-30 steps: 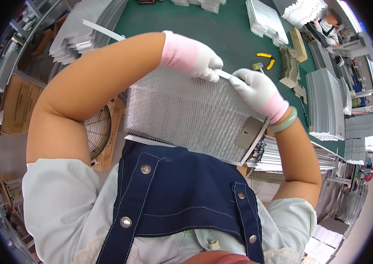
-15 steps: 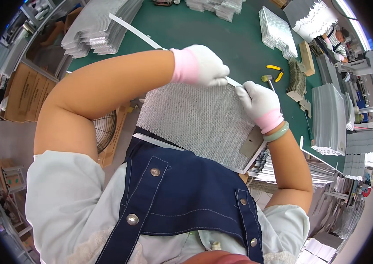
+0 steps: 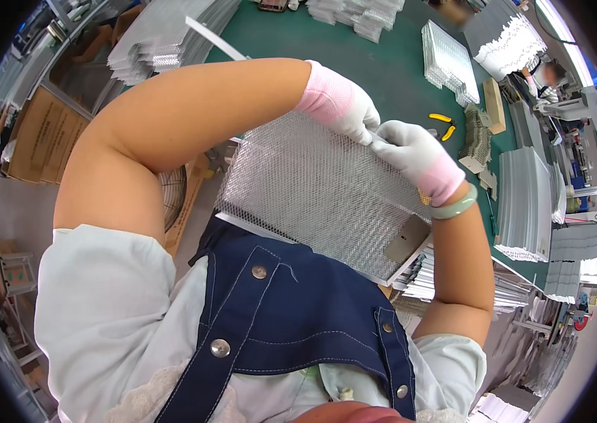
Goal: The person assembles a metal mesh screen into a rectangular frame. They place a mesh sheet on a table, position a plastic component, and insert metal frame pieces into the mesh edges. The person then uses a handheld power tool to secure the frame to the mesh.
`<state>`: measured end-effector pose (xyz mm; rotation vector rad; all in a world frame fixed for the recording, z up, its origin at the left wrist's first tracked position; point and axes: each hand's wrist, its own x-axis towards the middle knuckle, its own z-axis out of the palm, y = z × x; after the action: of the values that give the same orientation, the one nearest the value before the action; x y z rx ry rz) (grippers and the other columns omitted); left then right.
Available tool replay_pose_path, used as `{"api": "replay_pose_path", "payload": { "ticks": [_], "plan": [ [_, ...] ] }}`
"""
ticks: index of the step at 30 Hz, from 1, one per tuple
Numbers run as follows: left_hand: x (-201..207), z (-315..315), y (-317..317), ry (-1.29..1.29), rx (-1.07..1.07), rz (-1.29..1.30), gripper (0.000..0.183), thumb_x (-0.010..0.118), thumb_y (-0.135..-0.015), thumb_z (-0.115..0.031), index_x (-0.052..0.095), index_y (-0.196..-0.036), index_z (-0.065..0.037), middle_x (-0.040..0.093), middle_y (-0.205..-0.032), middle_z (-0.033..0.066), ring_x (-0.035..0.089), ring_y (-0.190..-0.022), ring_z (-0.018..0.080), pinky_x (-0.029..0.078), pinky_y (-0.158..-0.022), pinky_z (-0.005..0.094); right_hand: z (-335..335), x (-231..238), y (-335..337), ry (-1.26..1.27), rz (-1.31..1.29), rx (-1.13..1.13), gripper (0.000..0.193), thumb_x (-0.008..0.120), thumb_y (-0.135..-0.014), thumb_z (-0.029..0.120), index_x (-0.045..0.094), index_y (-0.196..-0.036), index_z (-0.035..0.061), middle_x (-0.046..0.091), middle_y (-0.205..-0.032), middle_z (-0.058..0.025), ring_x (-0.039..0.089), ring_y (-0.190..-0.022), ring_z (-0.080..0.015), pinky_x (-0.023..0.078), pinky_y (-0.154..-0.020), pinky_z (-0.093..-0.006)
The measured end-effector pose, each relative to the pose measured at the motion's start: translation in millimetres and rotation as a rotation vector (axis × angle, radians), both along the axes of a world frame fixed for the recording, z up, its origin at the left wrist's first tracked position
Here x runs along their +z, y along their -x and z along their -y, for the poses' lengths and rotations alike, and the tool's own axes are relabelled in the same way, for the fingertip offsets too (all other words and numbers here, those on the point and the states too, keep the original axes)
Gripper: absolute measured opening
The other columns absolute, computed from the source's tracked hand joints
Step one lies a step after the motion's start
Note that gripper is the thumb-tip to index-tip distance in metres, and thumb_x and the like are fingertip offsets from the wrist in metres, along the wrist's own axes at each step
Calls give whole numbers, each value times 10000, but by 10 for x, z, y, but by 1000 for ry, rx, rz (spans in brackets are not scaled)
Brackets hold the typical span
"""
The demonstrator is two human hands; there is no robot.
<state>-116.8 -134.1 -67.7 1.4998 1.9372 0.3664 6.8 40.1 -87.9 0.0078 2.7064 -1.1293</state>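
A silver mesh panel lies tilted in front of me, its near edge against my dark blue apron. Pale metal strips border it, one of them the near edge strip. Beyond its far edge, a long thin white strip runs behind my left forearm toward my fingers. My left hand, in a white glove with a pink cuff, pinches the strip at the panel's far edge. Right beside it, my right hand, gloved alike, pinches too; the fingertips nearly touch and cover the gripped spot. A grey plate shows at the panel's right corner.
Yellow-handled pliers lie on the green table, right of my hands. Stacked mesh sheets stand far left, more mesh pieces far right. Brackets and a wooden block lie right. Another person is at far right.
My left hand has moved right along the far edge, and both hands have come together at the fingertips. The panel has tilted slightly; the hammer seen earlier is now hidden.
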Motion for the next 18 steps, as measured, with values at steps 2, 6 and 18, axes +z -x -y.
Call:
{"api": "replay_pose_path", "payload": {
  "ticks": [2, 6, 18],
  "plan": [
    [-68, 3, 29, 39, 22, -44, 312, 564, -975, -316, 635, -1108, -43, 675, -956, 99, 640, -918, 226, 488, -847, 364, 61, -83, 69, -28, 2, 25, 296, 617, -912, 237, 644, -997, -46, 642, -764, -126, 619, -733, -185, 488, -713, -327],
    [-203, 202, -109, -133, 211, -474, 331, 641, -911, -316, 609, -1102, -47, 663, -961, 115, 626, -943, 288, 479, -874, 401, 0, -352, 29, -298, -153, -10, 347, 576, -940, 341, 627, -944, -2, 635, -786, -198, 631, -767, -358, 487, -723, -400],
    [-927, 1237, -535, -590, 1032, -72, 292, 663, -910, -220, 658, -1048, 37, 688, -1019, 146, 675, -916, 206, 526, -826, 309, -203, -490, -108, -81, -179, -145, 304, 571, -962, 279, 620, -947, -20, 590, -710, -108, 575, -675, -187, 463, -662, -324]
  ]
}}
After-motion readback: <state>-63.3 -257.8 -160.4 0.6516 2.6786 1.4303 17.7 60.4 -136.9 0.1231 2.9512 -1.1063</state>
